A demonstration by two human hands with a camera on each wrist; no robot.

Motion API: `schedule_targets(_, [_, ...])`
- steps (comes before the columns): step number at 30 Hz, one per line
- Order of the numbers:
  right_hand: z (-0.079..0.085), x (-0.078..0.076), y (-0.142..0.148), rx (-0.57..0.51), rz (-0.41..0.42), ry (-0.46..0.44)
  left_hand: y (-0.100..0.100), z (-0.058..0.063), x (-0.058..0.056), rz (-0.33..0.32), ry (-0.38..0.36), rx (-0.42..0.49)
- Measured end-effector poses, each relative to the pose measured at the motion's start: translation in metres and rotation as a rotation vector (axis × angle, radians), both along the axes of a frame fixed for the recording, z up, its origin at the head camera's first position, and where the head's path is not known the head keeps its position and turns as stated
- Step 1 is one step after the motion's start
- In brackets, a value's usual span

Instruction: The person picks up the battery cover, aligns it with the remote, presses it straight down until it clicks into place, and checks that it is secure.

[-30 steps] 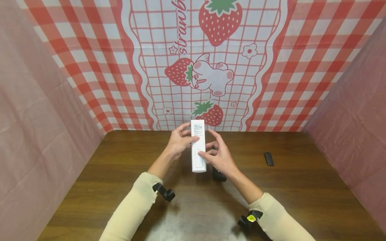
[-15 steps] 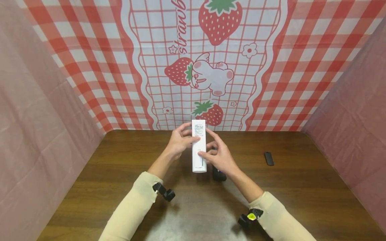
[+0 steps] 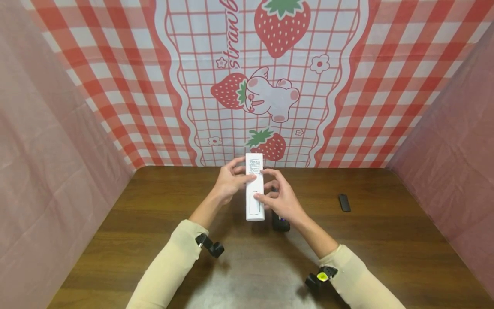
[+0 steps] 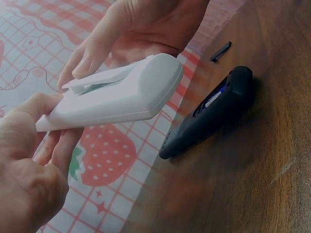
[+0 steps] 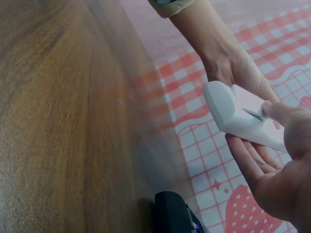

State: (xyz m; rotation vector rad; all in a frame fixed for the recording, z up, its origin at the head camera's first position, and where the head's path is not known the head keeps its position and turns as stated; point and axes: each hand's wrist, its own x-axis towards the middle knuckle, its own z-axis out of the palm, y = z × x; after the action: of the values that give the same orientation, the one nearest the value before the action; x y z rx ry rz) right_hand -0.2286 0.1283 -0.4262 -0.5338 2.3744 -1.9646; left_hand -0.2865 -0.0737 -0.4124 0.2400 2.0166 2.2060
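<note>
A white remote control (image 3: 255,186), back side up, is held above the table between both hands. My left hand (image 3: 229,182) grips its far part from the left, thumb on top and fingers at the side and beneath. From the right, my right hand (image 3: 283,199) holds the near part, its thumb on the battery cover (image 4: 104,77). One end of that cover stands raised from the body in the left wrist view, leaving a dark gap. Inside the compartment little can be made out.
On the table, right of the white remote, lies a black remote (image 4: 209,114) with its battery compartment uncovered. Farther right is a small black cover (image 3: 344,203). A checked strawberry cloth (image 3: 275,103) hangs behind the wooden table (image 3: 154,201).
The white remote has shifted slightly right, and its battery cover has lifted along one side. My right index finger has come down against the remote's edge. The left hand keeps its grip.
</note>
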Motion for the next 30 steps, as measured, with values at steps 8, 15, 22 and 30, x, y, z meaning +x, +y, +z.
schedule_targets(8, [-0.0001, 0.0008, -0.0009, 0.018, 0.037, 0.030, -0.0004, -0.0011, -0.0002, 0.010, 0.001, -0.010])
schedule_targets(15, [0.0012, 0.0013, -0.0016, 0.024, 0.058, 0.036, -0.0010, 0.0001, 0.0019, 0.012, 0.005, -0.018])
schedule_targets(22, [0.0040, 0.0019, -0.0018, 0.027, 0.065, -0.003, -0.0014, -0.0006, 0.0020, 0.004, 0.000, -0.034])
schedule_targets(30, [0.0070, -0.0002, -0.0001, 0.030, 0.071, -0.081, -0.0015, -0.0020, 0.0015, -0.001, 0.002, -0.028])
